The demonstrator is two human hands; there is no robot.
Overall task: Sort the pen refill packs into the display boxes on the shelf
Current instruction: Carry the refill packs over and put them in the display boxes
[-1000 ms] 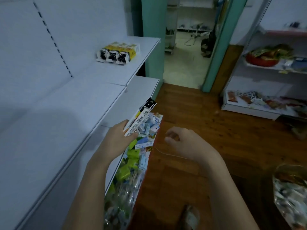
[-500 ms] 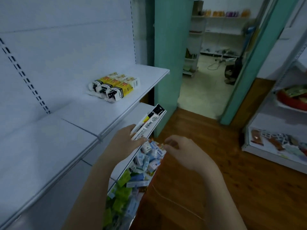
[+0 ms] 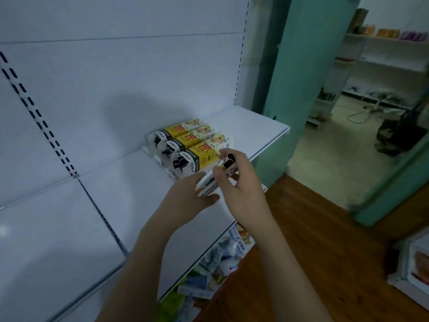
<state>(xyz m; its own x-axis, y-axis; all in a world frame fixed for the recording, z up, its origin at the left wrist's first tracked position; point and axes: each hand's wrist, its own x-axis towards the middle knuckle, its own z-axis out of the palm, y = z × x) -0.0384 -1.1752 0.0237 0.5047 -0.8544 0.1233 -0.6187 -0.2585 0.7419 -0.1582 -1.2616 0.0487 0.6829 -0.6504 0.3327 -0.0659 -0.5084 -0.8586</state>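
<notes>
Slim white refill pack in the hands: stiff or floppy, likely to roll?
Probably stiff: the slim white refill pack spans left hand to right hand without visible sag. Likely light, since fingertips alone hold it. Its flat printed faces suggest it would slide, not roll, on the white shelf.

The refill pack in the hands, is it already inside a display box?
No, both hands hold the refill pack above the shelf, beside the display boxes.

Refill packs [image 3: 210, 182] — beside yellow boxes [image 3: 188, 145]

Yellow display boxes [image 3: 185, 145] carry print, too blurred to read; nothing else legible
</notes>
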